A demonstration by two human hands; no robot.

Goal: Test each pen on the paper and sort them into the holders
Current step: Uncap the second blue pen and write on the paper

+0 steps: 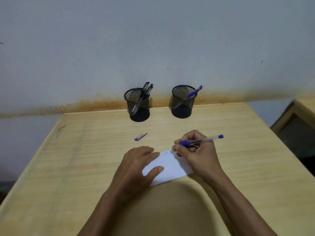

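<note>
My right hand (196, 154) grips a blue pen (207, 139), its tip down at the top right corner of a white paper (172, 167). Small blue marks show near the paper's top edge. My left hand (136, 166) lies flat on the paper's left side, thumb pressing it down. A blue pen cap (140, 137) lies loose on the table beyond my left hand. At the back stand two black mesh holders: the left holder (139, 108) has black pens (146, 90) in it, the right holder (183, 104) has one blue pen (194, 92).
The wooden table (76, 167) meets a grey wall at the back, with the holders close to that edge. A second wooden piece of furniture (296, 120) stands off the right side.
</note>
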